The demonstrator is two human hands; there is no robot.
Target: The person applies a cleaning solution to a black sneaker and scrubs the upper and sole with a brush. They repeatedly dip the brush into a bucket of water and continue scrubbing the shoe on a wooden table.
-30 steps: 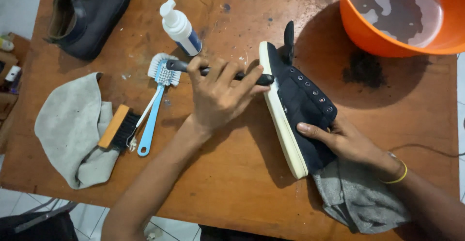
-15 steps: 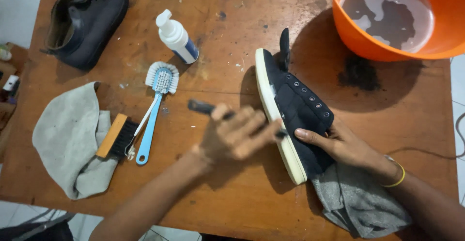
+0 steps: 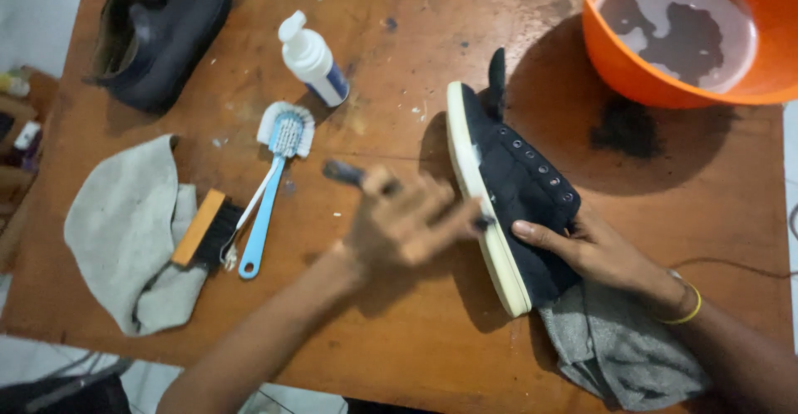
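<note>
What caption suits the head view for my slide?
Left hand scrubs a dark sneaker's white sole with a black brush; right hand steadies it.

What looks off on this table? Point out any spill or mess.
A dark wet patch stains the wooden table just below the orange basin, as if water splashed out. Small white flecks dot the wood near the white bottle. The water in the basin looks cloudy. Nothing appears broken.
</note>
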